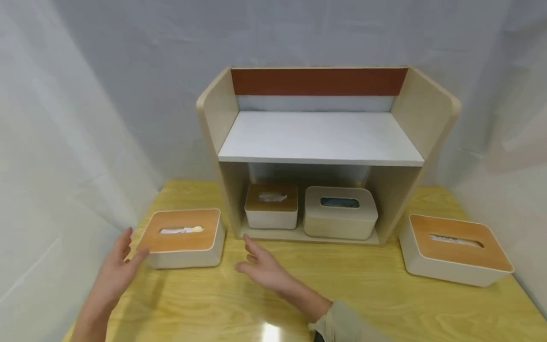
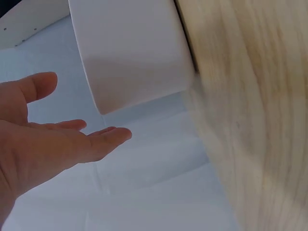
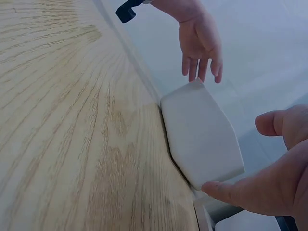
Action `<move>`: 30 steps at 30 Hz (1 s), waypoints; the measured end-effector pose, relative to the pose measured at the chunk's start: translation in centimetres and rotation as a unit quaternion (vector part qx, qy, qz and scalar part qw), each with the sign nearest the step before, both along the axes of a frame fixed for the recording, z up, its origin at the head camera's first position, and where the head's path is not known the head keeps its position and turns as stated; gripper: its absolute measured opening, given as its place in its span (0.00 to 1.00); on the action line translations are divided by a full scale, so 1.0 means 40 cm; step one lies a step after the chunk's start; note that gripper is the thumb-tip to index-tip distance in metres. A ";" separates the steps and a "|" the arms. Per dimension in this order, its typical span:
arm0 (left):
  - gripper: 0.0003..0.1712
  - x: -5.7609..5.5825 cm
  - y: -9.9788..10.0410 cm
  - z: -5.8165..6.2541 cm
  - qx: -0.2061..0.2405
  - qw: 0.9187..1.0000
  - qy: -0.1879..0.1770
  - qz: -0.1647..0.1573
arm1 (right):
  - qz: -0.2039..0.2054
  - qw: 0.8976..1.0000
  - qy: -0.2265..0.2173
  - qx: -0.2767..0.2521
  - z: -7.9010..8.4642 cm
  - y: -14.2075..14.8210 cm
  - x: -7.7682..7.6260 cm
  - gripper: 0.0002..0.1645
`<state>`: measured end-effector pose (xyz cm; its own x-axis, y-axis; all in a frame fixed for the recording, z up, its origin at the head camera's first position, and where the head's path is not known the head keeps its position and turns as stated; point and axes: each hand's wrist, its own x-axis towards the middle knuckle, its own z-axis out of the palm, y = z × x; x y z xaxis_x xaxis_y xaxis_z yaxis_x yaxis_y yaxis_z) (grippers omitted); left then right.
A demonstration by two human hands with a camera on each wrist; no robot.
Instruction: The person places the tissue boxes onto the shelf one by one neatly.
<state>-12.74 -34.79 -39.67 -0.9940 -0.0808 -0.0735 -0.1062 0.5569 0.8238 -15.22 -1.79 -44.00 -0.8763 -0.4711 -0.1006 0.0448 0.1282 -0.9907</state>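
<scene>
A white tissue box (image 1: 183, 260) with an orange-brown wooden lid stands on the table at the left, tissue showing in its slot. My left hand (image 1: 114, 268) is at its left side, fingers extended and thumb near the front corner. In the left wrist view this hand (image 2: 62, 142) appears apart from the box (image 2: 134, 57). My right hand (image 1: 267, 268) hovers to the right of the same box, fingers straight, holding nothing. The right wrist view has the box (image 3: 199, 134) between both hands, the right fingertips overlapping its near corner; contact I cannot tell.
A two-tier shelf (image 1: 320, 137) stands at the back. Its lower level holds a small wood-lidded tissue box (image 1: 271, 219) and a cream tissue box (image 1: 340, 225). Another wood-lidded tissue box (image 1: 455, 268) sits at the right of the wooden table (image 1: 205, 308).
</scene>
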 end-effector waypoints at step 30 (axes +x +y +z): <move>0.44 -0.064 -0.068 -0.065 0.015 0.990 -0.059 -0.130 | 0.010 1.000 0.000 -0.006 -0.023 -0.104 -0.040 0.51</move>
<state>-15.29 -37.49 -42.27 -0.9651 0.1805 -0.1897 -0.0595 0.5544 0.8301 -16.83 -5.96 -44.91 -0.8672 -0.4889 -0.0942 0.0418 0.1169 -0.9923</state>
